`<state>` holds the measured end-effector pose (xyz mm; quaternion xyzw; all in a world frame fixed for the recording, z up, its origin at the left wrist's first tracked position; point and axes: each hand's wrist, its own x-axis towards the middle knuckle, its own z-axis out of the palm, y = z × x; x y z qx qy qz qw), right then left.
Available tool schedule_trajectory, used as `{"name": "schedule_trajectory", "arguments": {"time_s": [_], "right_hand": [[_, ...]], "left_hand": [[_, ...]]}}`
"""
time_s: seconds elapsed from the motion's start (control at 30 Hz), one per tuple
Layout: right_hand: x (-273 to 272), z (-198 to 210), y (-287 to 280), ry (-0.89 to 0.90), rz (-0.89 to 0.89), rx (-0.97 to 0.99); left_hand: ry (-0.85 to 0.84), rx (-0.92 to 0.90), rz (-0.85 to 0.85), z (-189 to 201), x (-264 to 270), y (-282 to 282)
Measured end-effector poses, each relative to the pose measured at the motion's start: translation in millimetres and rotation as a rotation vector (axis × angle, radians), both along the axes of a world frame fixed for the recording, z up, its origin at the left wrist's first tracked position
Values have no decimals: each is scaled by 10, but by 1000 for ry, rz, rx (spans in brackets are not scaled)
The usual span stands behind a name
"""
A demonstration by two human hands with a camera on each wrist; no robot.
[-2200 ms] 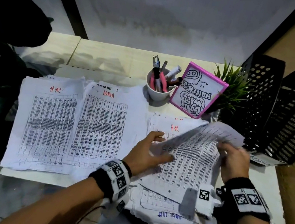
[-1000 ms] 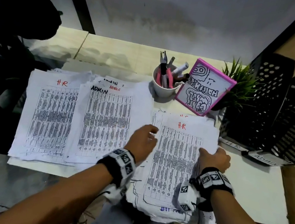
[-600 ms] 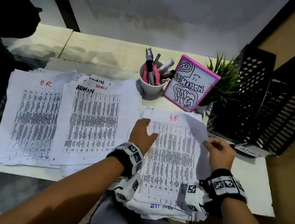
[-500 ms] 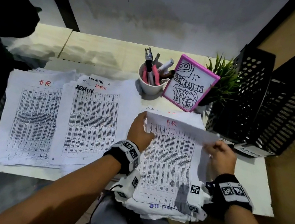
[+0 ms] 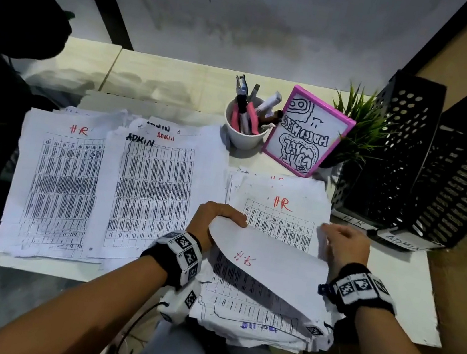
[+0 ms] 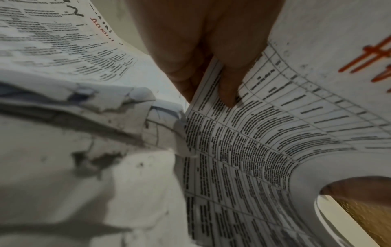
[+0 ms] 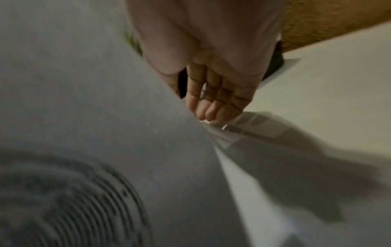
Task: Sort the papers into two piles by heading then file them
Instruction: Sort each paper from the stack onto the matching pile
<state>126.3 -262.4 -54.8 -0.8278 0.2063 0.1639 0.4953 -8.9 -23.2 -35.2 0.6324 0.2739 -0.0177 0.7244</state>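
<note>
An unsorted stack of printed sheets (image 5: 280,219) lies in front of me, and the page showing on it is headed HR in red. My left hand (image 5: 214,219) pinches the left edge of the top HR sheet (image 5: 267,265) between thumb and fingers (image 6: 228,86) and has it folded back toward me, blank side up. At the stack's right edge sits my right hand (image 5: 342,246), its straight fingers (image 7: 211,103) touching the paper there. To the left lie the HR pile (image 5: 57,182) and the ADMIN pile (image 5: 152,189). Two black file holders (image 5: 394,157) stand at the right, labelled HR (image 5: 352,220) and ADMIN (image 5: 403,241).
A white cup of pens (image 5: 244,133), a pink-framed sign (image 5: 307,133) and a small green plant (image 5: 359,128) stand behind the stack. A dark bulky object (image 5: 7,25) fills the far left. The table's near edge (image 5: 34,264) runs just below the piles.
The top HR sheet, flat a second ago, has been lifted at its far edge and folded back toward me. My right hand has let go of it; the left still holds it.
</note>
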Motion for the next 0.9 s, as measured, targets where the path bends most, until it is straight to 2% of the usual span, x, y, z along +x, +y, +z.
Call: {"name": "schedule_trajectory", "arguments": {"time_s": [0.07,0.17,0.27,0.5,0.63,0.77,0.83,0.9], "right_hand": [[-1,-8,74,26,95,-189],[-38,12,159,4,46,-256],[-37,-6,148,-18,15,-284],[-21,-20,108,-39,74,-217],[-5,-14,94,-143,138,-288],[-14,-48,-68,-276,163,-269],[-25,-20,-163,-313,191,-214],[-70,63,-215,-317,143,-77]], "left_hand": [[9,-49,53,12,-10,-21],[26,-88,89,10,-17,-49],[-2,13,30,37,-32,-70],[-50,122,-30,60,-36,-57],[-44,105,-17,25,-43,-63],[-63,284,-115,-14,-22,-57],[-50,296,-95,-13,-1,-76],[-39,247,-65,1,13,-77]]}}
